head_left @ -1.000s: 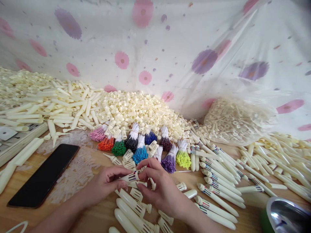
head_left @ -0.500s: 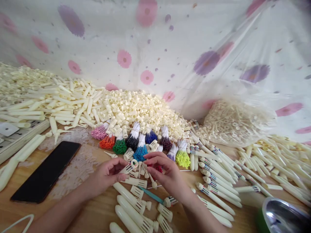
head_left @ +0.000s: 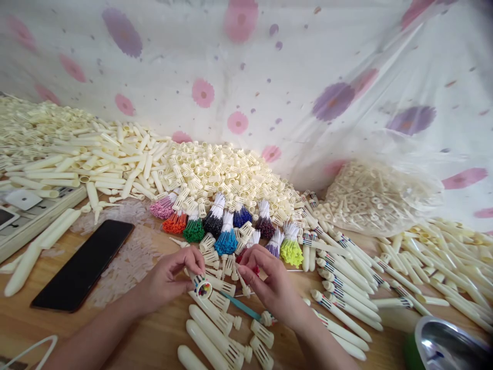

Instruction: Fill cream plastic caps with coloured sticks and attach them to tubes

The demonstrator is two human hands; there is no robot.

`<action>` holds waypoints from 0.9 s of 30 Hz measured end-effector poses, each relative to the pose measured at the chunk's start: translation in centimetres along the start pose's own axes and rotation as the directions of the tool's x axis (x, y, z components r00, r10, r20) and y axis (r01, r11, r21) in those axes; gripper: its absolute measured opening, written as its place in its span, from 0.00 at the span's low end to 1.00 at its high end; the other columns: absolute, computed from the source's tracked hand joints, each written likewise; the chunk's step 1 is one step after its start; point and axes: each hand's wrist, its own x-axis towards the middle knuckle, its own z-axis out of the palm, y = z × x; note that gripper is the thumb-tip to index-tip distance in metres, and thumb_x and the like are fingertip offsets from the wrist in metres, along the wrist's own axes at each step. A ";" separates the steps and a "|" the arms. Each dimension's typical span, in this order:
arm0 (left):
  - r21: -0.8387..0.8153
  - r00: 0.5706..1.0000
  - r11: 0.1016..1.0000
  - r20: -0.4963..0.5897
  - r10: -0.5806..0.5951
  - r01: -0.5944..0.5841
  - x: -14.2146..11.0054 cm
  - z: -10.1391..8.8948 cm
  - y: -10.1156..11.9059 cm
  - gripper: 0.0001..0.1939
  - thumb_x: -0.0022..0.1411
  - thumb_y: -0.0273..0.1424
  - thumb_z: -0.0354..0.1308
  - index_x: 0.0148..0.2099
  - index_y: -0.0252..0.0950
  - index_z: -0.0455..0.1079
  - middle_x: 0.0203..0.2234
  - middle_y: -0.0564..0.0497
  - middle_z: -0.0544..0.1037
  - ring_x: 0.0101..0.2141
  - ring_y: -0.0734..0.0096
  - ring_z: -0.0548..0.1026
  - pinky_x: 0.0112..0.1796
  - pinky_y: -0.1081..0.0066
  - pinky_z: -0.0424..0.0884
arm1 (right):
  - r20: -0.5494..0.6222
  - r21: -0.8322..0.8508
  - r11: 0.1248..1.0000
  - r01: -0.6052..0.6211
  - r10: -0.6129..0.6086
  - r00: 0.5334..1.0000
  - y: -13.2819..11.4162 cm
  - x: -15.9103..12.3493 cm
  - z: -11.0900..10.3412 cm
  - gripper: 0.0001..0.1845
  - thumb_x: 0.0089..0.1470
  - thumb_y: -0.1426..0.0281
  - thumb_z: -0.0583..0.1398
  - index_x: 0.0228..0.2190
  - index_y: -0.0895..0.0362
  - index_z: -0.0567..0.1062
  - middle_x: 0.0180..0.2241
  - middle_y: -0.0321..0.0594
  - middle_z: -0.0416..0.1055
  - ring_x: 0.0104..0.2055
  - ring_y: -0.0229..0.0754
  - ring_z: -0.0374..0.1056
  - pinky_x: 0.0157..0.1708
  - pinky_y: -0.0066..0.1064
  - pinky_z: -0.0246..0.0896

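My left hand [head_left: 169, 277] pinches a slotted cream pen sleeve [head_left: 203, 289], its round open end facing me with several coloured refill tips inside. Close by on the right, my right hand [head_left: 271, 282] has its thumb and fingers together over the red-tipped bundle; what they hold, if anything, I cannot make out. Beyond my hands stand bundles of white-stemmed refills with coloured ends, among them blue [head_left: 226, 240], green [head_left: 193, 229] and yellow [head_left: 290, 251]. Below lie smooth cream pen barrels [head_left: 204, 334], loose slotted sleeves [head_left: 262, 352] and a teal strip [head_left: 242, 307].
A black phone [head_left: 82, 264] lies at the left beside small clear pieces [head_left: 123, 262]. Heaped cream parts [head_left: 227, 169] line the back. Pens with coloured sliders [head_left: 342, 303] are laid at the right, near a bagged pile [head_left: 381, 198] and a metal bowl [head_left: 447, 344].
My left hand has tilted the sleeve down so its open end faces me more. The right hand's fingers have drawn closer together. The whole view has shifted slightly.
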 end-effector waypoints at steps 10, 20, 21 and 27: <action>0.015 0.993 0.993 -0.033 -0.114 0.114 0.1 0.3 0.3 0.07 0.52 0.27 0.65 0.30 0.36 0.67 0.32 0.51 0.72 0.34 0.68 0.71 0.37 0.71 0.65 | 0.305 -0.359 0.802 0.477 -0.382 0.872 -3.1 0.4 0.4 0.12 0.58 0.69 0.56 0.43 0.59 0.71 0.36 0.43 0.70 0.37 0.44 0.62 0.37 0.37 0.64; -0.219 0.982 0.959 -0.011 -0.188 0.181 0.1 0.5 0.1 0.11 0.47 0.28 0.69 0.31 0.36 0.69 0.30 0.53 0.71 0.33 0.69 0.69 0.35 0.71 0.65 | 0.263 -0.229 0.861 0.454 -0.394 0.880 -1.9 1.6 1.1 0.07 0.59 0.74 0.53 0.34 0.59 0.71 0.30 0.42 0.71 0.34 0.41 0.63 0.34 0.32 0.61; -0.221 0.978 0.954 -0.013 -0.210 0.202 0.1 0.5 0.0 0.11 0.47 0.28 0.69 0.31 0.36 0.69 0.30 0.53 0.71 0.33 0.69 0.69 0.35 0.71 0.65 | 0.262 -0.202 0.879 0.432 -0.377 0.889 -1.9 1.7 1.1 0.07 0.59 0.75 0.53 0.32 0.59 0.71 0.29 0.42 0.71 0.33 0.40 0.63 0.33 0.31 0.60; -0.247 0.947 0.920 -0.024 -0.319 0.304 0.4 0.9 0.0 0.13 0.41 0.28 0.71 0.28 0.35 0.70 0.27 0.54 0.72 0.31 0.70 0.68 0.34 0.72 0.64 | 0.271 -0.168 0.956 0.240 -0.189 0.944 -2.1 1.8 1.3 0.06 0.55 0.77 0.56 0.27 0.58 0.70 0.26 0.38 0.67 0.31 0.39 0.61 0.31 0.29 0.56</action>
